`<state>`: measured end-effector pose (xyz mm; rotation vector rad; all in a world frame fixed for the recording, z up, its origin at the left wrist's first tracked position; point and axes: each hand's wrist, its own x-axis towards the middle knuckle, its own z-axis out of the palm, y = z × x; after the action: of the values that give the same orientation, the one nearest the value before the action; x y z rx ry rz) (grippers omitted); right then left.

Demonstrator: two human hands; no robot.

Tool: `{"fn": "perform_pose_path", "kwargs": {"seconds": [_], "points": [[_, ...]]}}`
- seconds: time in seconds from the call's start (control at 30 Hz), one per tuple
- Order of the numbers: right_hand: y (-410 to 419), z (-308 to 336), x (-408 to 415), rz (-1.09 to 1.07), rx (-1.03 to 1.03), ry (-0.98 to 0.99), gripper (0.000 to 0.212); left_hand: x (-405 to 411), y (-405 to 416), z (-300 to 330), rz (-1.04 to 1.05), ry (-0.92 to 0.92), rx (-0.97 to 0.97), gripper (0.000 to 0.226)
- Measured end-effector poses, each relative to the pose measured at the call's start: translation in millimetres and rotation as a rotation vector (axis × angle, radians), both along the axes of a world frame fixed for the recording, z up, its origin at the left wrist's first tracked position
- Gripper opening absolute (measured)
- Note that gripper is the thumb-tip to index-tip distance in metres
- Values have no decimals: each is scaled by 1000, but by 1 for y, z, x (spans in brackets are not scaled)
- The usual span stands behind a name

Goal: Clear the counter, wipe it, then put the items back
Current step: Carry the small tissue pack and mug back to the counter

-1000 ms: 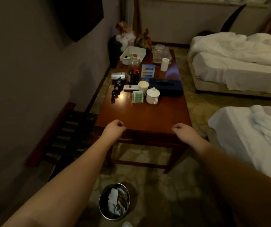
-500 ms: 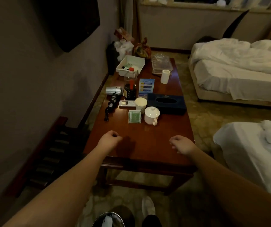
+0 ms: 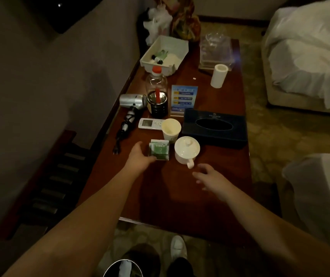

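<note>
Head view: the left hand (image 3: 140, 156) is placed against the left side of the green packet box (image 3: 159, 150), thumb at its near edge; whether the fingers are closed around it cannot be told. The right hand (image 3: 210, 177) is held above the wooden table (image 3: 180, 196) with fingers loosely spread, nothing held, just short of the handle of the lidded white cup (image 3: 186, 149). The paper cup (image 3: 171, 128) is located directly behind the box and beside the tissue box (image 3: 214, 127).
</note>
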<state>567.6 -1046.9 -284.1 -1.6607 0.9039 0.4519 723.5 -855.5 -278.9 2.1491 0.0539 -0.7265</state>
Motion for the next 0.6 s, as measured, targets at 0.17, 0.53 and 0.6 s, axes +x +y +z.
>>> {"fn": "perform_pose_path", "kwargs": {"seconds": [0.17,0.53,0.6], "points": [[-9,-17,15,10,87,3,48,22,-14,-24,-107,12,78,97],[-9,-30,30,-69,233,-60,32,8,-7,-39,-185,-95,186,75],[-5,-30,32,-84,215,-86,21,-2,-6,-36,-160,-103,149,70]]}}
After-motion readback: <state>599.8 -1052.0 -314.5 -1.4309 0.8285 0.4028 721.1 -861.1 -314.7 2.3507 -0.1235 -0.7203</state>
